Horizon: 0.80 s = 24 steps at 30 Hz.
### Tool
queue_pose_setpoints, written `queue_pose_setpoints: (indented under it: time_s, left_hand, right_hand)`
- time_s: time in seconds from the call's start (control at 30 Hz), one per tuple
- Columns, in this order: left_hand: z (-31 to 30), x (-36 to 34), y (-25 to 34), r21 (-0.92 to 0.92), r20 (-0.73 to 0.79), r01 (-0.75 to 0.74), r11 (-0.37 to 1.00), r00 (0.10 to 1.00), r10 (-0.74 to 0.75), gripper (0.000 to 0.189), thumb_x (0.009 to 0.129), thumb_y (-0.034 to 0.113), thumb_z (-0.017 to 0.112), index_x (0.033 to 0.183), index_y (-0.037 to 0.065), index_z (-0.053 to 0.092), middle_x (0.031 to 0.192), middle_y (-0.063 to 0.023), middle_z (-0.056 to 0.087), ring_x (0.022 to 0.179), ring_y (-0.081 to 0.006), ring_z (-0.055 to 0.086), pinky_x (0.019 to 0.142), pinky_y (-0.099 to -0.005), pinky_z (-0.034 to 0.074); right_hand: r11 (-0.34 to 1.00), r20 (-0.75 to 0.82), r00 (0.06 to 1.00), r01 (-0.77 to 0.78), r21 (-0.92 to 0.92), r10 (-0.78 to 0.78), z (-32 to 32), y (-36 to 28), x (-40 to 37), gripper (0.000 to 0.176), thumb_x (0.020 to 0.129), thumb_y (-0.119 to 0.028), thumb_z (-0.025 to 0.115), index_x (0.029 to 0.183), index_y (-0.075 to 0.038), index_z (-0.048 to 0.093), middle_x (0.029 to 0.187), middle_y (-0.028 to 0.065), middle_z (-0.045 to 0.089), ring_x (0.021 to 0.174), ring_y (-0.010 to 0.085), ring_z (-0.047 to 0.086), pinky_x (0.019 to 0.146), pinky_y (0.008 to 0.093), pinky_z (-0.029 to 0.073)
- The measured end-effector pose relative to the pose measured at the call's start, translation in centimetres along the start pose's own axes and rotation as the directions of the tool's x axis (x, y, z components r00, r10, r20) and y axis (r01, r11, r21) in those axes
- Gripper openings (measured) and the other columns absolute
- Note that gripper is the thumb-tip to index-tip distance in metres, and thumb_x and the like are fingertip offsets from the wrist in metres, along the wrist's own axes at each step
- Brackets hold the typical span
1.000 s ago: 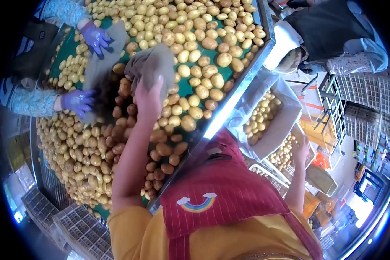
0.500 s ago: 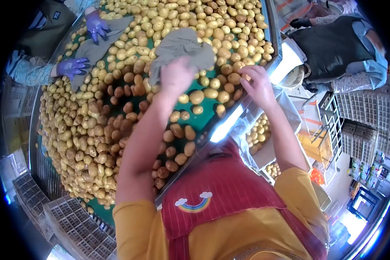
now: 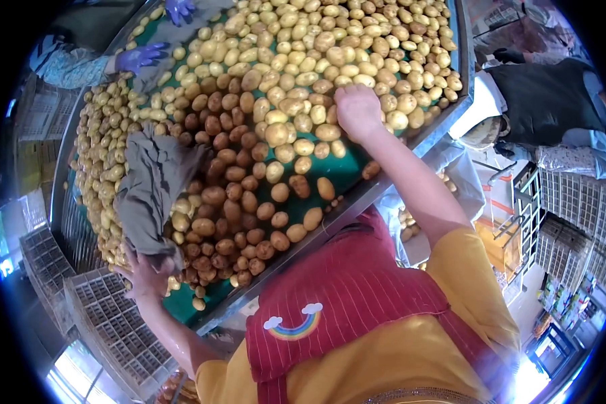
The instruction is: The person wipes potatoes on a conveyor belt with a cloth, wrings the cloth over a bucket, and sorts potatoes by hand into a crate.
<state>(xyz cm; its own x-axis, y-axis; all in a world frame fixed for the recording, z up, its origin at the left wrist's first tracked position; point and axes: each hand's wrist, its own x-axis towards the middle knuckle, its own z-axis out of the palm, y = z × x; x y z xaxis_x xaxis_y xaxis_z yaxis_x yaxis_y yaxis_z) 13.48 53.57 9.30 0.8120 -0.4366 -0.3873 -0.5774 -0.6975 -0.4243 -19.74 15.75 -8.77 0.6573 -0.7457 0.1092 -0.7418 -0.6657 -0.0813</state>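
Note:
A grey cloth (image 3: 148,182) lies crumpled over the potatoes on the left side of the sorting table. My left hand (image 3: 147,277) is at its near end, with some fingers apart and the cloth caught between thumb and fingers. Further right, my right hand (image 3: 358,111) rests among the yellow potatoes (image 3: 303,108), its fingers curled downward; what they hold, if anything, is hidden. Darker brown potatoes (image 3: 232,175) form a patch between my two hands. Green table surface (image 3: 333,165) shows below my right hand.
A metal rim (image 3: 363,195) runs along my side of the table. Across it, a co-worker's purple-gloved hand (image 3: 141,58) touches another grey cloth. Plastic crates (image 3: 114,316) stand at lower left. Another person in a dark apron (image 3: 542,101) is at right, near a plastic-lined bin (image 3: 461,175).
My left hand and the grey cloth have moved from the middle of the potatoes to the near left. My right hand has gone from the table rim onto the potatoes. The view has shifted.

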Motion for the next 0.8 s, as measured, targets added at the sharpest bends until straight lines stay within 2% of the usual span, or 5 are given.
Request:
queue_pose_setpoints:
  time_s: [0.17, 0.33, 0.53, 0.7, 0.8]
  left_hand:
    - [-3.3, 1.6, 6.7, -0.194, -0.607, -0.369, 0.909, 0.773, 0.184, 0.035, 0.093, 0.029, 0.066, 0.119, 0.006, 0.066, 0.130, -0.0186, 0.059, 0.117, -0.0393, 0.058, 0.099, -0.0471, 0.048]
    - [-1.8, 0.2, 23.7, -0.416, -0.428, -0.795, 0.441, 0.599, 0.676, 0.026, 0.088, 0.019, 0.070, 0.113, 0.010, 0.067, 0.110, -0.0126, 0.065, 0.101, -0.0320, 0.064, 0.088, -0.0409, 0.052]
    - [3.7, -0.8, 33.7, -0.072, -0.640, -0.924, 0.375, 0.332, 0.693, 0.033, 0.083, 0.018, 0.067, 0.116, 0.019, 0.069, 0.111, 0.0004, 0.061, 0.104, -0.0213, 0.057, 0.088, -0.0391, 0.044]
    - [3.7, 0.0, 35.4, 0.170, -0.584, -0.922, 0.347, 0.189, 0.789, 0.028, 0.086, 0.019, 0.059, 0.112, 0.018, 0.069, 0.101, 0.0008, 0.058, 0.100, -0.0191, 0.054, 0.082, -0.0380, 0.039]
    - [3.1, 0.7, 33.3, -0.090, -0.657, -0.961, 0.263, 0.256, 0.710, 0.027, 0.079, 0.017, 0.069, 0.107, 0.015, 0.070, 0.101, -0.0028, 0.061, 0.101, -0.0246, 0.055, 0.086, -0.0398, 0.040]
  right_hand:
    - [0.992, 0.164, 0.986, -0.008, -0.128, 0.029, -0.6, -0.5, 1.2, 0.010, 0.087, -0.016, 0.061, 0.091, -0.010, 0.068, 0.094, 0.0077, 0.069, 0.099, 0.0280, 0.065, 0.084, 0.0422, 0.053]
    - [0.988, 0.326, 0.945, -0.066, 0.140, 0.017, -2.5, 1.3, 1.9, 0.021, 0.084, -0.014, 0.063, 0.104, -0.009, 0.067, 0.103, 0.0072, 0.070, 0.102, 0.0247, 0.067, 0.079, 0.0369, 0.055]
    - [-0.346, 0.437, 0.874, -0.351, 0.870, 0.214, -5.5, 3.9, -5.3, 0.034, 0.082, -0.001, 0.060, 0.114, -0.012, 0.055, 0.101, 0.0049, 0.063, 0.093, 0.0176, 0.062, 0.087, 0.0291, 0.049]
    - [0.832, 0.147, 0.981, -0.188, 0.522, 0.130, -4.5, -0.4, -8.7, 0.027, 0.078, -0.025, 0.078, 0.095, -0.007, 0.066, 0.093, 0.0109, 0.066, 0.086, 0.0243, 0.068, 0.073, 0.0351, 0.055]
    - [1.000, 0.050, 0.999, -0.011, -0.016, 0.012, -1.8, -3.1, -9.5, 0.019, 0.083, -0.023, 0.068, 0.091, -0.006, 0.065, 0.095, 0.0079, 0.061, 0.083, 0.0256, 0.067, 0.065, 0.0367, 0.057]
